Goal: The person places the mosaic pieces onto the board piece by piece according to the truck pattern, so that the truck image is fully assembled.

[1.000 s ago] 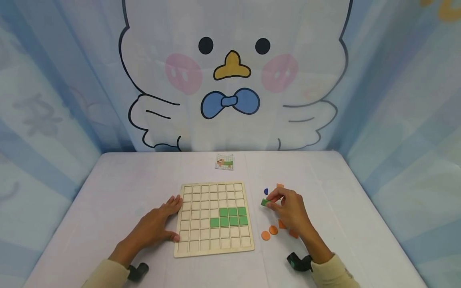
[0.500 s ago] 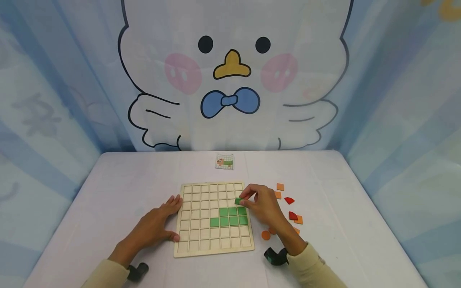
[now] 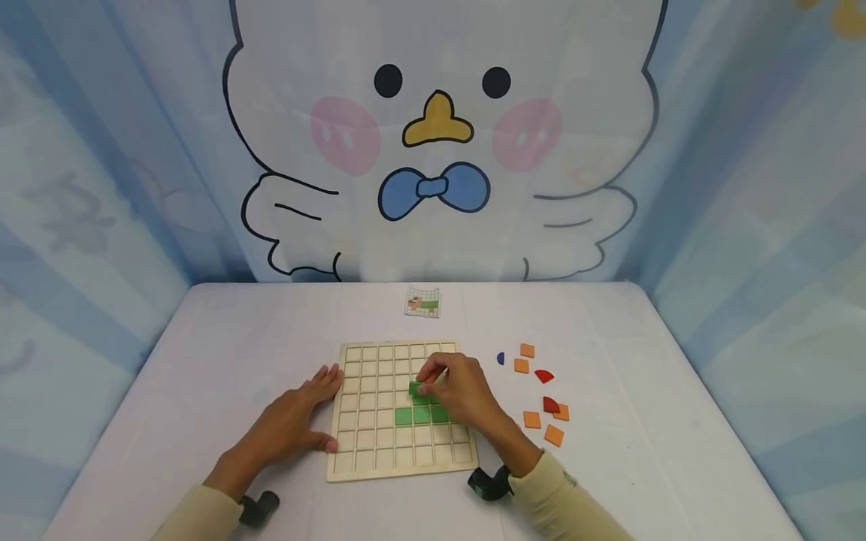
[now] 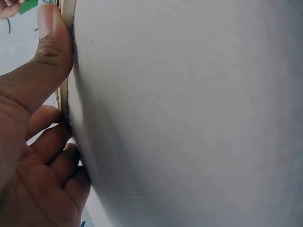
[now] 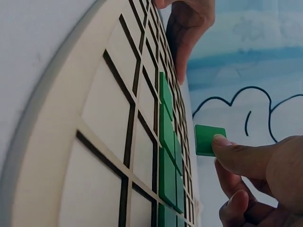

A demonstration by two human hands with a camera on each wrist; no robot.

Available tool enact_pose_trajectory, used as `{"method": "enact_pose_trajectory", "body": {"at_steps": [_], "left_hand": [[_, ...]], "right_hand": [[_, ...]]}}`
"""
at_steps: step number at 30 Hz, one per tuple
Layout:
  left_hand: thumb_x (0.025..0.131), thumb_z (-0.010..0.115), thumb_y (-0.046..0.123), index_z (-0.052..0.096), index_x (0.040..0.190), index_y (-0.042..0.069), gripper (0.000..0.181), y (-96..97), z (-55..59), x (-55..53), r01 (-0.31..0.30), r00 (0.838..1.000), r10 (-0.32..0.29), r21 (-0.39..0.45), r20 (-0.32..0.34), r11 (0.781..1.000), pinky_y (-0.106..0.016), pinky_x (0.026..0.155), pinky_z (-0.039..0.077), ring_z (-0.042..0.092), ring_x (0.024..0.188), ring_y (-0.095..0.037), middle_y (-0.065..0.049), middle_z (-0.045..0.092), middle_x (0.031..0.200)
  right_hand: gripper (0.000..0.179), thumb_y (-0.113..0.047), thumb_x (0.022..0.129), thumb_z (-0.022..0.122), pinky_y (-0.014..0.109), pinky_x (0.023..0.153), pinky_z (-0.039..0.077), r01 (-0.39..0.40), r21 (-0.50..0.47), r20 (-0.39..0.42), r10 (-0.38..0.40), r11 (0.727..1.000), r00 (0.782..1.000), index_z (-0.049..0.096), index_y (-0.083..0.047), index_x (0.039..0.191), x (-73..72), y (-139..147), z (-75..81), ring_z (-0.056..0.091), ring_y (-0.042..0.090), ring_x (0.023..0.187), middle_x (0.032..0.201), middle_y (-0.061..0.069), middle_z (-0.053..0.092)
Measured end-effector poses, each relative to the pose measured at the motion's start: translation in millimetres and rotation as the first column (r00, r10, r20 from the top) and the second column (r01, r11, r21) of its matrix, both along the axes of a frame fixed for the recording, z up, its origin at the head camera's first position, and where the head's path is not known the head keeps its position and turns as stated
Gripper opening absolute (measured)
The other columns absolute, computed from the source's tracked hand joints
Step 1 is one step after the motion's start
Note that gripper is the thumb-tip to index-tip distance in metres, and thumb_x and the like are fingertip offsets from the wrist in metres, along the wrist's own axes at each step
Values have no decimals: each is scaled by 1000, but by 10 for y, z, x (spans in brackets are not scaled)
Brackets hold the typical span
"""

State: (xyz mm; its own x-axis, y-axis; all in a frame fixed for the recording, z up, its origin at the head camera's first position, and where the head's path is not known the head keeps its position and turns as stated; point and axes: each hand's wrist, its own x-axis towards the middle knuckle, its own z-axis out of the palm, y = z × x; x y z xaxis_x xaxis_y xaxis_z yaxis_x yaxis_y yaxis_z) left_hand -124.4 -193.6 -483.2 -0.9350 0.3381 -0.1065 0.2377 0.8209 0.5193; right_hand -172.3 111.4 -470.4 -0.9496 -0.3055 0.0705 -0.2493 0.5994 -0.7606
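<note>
A wooden grid board (image 3: pixel 365 475) lies on the table with several green square tiles (image 3: pixel 404 416) set in its cells. Between thumb and fingertips, my right hand (image 3: pixel 463 389) pinches one more green square tile (image 5: pixel 204 140) over the board; in the right wrist view it hovers just above the placed tiles. My left hand (image 3: pixel 291 424) rests along the board's left edge, fingers spread, thumb (image 4: pixel 46 21) pressed against the rim. The right hand covers part of the green rows in the head view.
Right of the board lie several orange squares (image 3: pixel 531 420), two red quarter-round pieces (image 3: pixel 544 376) and a small blue half-round piece (image 3: pixel 501 358). A small picture card (image 3: pixel 422 303) lies behind the board. A printed curtain (image 3: pixel 433 240) hangs beyond the table.
My right hand has carried the green tile left from the loose pieces, over the board's right edge, to the left end of the upper green row. The left hand has stayed put.
</note>
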Motion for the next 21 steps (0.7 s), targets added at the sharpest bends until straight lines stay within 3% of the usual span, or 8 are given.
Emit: {"method": "enact_pose_trajectory", "body": {"at_steps": [7,14,21], "left_hand": [[64,95,38,38,164,5,120,3,-2,-3,5,1000,-5,-4,-5,1000,-65,126,33,28,162,-39,-12,30,174],[63,95,38,38,163,4,120,6,0,-8,13,1000,-13,-4,-18,1000,-63,126,34,29,161,-39,-13,31,173],[63,95,39,38,164,5,120,2,-13,-6,12,1000,-13,-8,-25,1000,-64,126,34,30,161,-39,-13,31,173]], "right_hand": [[17,-12,86,89,23,59,42,-39,8,1,39,999,999,75,-21,86,-17,-111,-79,56,7,65,78,-9,71],[15,-14,86,89,26,75,50,-52,71,-24,54,996,998,75,-21,86,-9,-202,-131,63,3,77,78,-11,70],[16,-13,86,89,26,75,48,-55,129,-34,60,990,998,76,-21,83,17,-213,-136,62,8,80,82,-8,66]]}}
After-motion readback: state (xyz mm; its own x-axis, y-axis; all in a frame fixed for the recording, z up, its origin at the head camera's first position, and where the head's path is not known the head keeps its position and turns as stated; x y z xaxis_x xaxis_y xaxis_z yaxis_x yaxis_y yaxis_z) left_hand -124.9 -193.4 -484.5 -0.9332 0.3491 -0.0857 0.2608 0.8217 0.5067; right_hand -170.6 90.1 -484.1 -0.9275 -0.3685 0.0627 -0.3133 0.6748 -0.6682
